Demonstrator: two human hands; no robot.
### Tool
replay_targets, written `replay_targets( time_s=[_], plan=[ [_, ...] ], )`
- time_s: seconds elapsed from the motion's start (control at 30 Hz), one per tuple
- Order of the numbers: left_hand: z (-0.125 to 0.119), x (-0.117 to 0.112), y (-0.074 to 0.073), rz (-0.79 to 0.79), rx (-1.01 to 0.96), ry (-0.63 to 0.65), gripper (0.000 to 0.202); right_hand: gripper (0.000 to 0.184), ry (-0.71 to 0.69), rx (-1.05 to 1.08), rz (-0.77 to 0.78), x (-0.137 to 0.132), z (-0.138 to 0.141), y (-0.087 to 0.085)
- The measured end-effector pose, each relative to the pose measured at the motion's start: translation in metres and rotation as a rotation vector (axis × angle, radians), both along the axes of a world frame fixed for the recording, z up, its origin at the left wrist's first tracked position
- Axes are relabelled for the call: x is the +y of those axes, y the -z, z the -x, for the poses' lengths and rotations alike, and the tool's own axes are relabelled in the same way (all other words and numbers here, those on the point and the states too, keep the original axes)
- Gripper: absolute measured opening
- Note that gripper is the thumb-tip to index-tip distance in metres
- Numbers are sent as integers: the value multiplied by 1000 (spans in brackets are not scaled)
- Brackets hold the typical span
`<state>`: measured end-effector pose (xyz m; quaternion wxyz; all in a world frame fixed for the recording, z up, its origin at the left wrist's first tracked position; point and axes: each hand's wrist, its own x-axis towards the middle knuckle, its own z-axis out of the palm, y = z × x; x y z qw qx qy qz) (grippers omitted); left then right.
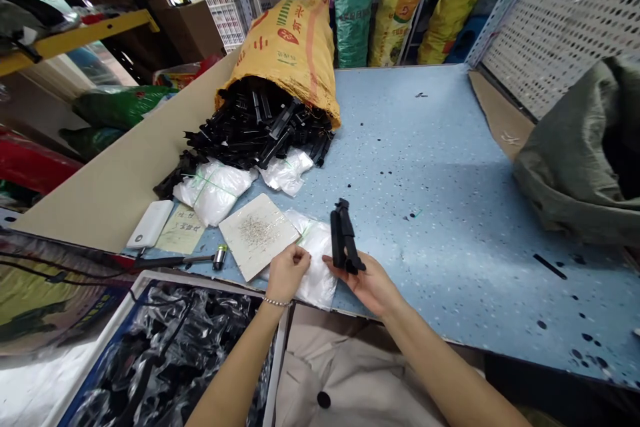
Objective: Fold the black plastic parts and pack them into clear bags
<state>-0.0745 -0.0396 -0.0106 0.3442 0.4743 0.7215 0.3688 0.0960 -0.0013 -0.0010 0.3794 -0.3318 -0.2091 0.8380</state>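
Note:
My right hand [369,285] holds a black plastic part [344,235] upright above the table's front edge. The part is long and narrow, made of two side-by-side pieces; its exact kind I cannot tell. My left hand [287,272], with a beaded bracelet at the wrist, is closed with thumb and forefinger pinched together. Whatever may be between those fingertips is too small or hidden to make out. Below and between both hands lies a stack of clear plastic bags [317,280]. Just left of it is a whitish square board [255,230] with brown specks in its middle.
An orange woven sack [290,40] spills a heap of black parts [260,127] onto the blue table [425,180]. Bundled plastic bags [215,190], a white power bank [150,223] and a hammer-like tool [200,259] lie left. A crate of bagged parts [165,340] stands front left, a grey-green sack [565,153] right.

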Motion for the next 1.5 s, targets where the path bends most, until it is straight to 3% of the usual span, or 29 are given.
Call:
replay_targets(
  time_s=[0.1, 0.17, 0.3, 0.53, 0.73, 1.07, 1.27, 1.4, 1.5],
  plan=[
    [-6, -4, -7, -72, 192, 94, 18, 29, 43, -20, 7, 3, -11, 4],
    [-10, -3, -10, -63, 288, 195, 10, 30, 54, -26, 7, 4, -18, 5],
    [-3, 7, -9, 35, 169, 243, 15, 30, 27, -39, -14, 1, -25, 2],
    [14, 13, -8, 158, -121, 189, 32, 27, -20, -12, -27, -2, -26, -8],
    [8, 11, -6, 140, -122, 129, 29, 25, -64, 0, -37, 2, -16, -9],
    [6, 10, -10, 147, -151, 190, 27, 26, -101, -4, -45, 3, -10, -12],
    [3, 6, -12, 35, -29, 92, 12, 26, -67, -101, -69, 5, 5, -6],
    [11, -5, -31, -195, 424, 155, 26, 27, -27, -203, -72, 2, 10, -3],
    [18, -7, -39, -124, 706, 242, 37, 26, 11, -232, -105, -6, 3, -8]
  ],
)
